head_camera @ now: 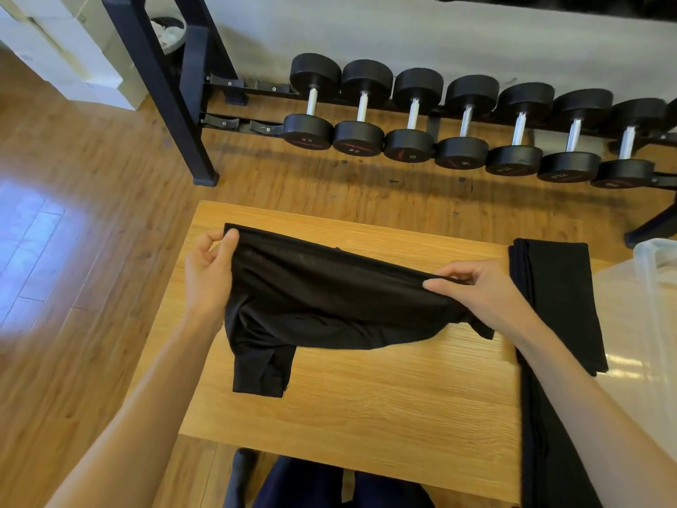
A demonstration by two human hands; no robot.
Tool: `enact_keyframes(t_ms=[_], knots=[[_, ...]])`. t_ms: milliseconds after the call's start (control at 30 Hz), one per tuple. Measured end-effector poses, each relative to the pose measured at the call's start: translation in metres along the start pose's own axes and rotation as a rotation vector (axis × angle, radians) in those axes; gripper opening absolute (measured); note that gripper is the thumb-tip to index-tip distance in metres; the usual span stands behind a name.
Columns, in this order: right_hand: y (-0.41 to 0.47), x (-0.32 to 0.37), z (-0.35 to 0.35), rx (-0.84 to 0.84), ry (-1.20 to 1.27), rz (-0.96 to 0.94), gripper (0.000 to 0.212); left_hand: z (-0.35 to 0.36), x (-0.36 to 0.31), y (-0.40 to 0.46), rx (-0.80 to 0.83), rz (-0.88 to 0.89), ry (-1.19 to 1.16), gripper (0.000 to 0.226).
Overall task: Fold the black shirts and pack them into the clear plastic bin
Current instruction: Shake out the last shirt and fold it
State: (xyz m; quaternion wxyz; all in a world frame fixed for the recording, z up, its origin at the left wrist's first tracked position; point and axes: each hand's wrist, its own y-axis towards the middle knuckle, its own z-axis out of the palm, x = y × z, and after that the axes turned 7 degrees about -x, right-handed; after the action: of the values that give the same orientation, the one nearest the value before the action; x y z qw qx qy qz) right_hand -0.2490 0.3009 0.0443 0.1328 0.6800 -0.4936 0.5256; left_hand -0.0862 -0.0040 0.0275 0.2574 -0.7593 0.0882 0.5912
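Note:
A black shirt (322,298) is stretched across the wooden table (366,405), lifted along its upper edge, with a sleeve hanging down onto the tabletop at the lower left. My left hand (207,276) pinches the shirt's upper left corner. My right hand (476,287) pinches the upper edge on the right. A folded black shirt (557,298) lies at the table's right edge, with more black fabric (549,434) trailing down below it. The clear plastic bin (655,287) stands at the far right, partly cut off by the frame.
A black rack with a row of several dumbbells (465,122) stands on the wooden floor just beyond the table. Its upright post (161,86) rises at the back left. My legs (311,485) show under the table's near edge.

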Motion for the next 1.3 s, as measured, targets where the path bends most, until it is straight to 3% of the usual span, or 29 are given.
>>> enact_keyframes(t_ms=[200, 433, 700, 900, 1067, 1300], knots=[[0.013, -0.015, 0.021, 0.029, -0.005, 0.035, 0.004, -0.03, 0.018, 0.026, -0.143, -0.06, 0.078, 0.013], [0.023, -0.017, 0.028, -0.115, 0.009, 0.019, 0.007, -0.047, 0.029, 0.043, -0.251, -0.091, 0.045, 0.021], [0.029, -0.032, 0.038, -0.161, -0.068, 0.032, 0.008, -0.05, 0.038, 0.05, -0.171, -0.247, -0.015, 0.009], [0.034, -0.042, 0.041, -0.262, 0.064, 0.166, 0.012, -0.047, 0.045, 0.055, -0.178, -0.244, 0.08, 0.016], [0.043, -0.047, 0.039, -0.237, -0.017, 0.187, 0.015, -0.042, 0.046, 0.063, -0.124, -0.246, 0.123, 0.019], [0.053, -0.054, 0.04, -0.324, 0.025, 0.311, 0.01, -0.043, 0.038, 0.071, 0.029, -0.212, 0.148, 0.025]])
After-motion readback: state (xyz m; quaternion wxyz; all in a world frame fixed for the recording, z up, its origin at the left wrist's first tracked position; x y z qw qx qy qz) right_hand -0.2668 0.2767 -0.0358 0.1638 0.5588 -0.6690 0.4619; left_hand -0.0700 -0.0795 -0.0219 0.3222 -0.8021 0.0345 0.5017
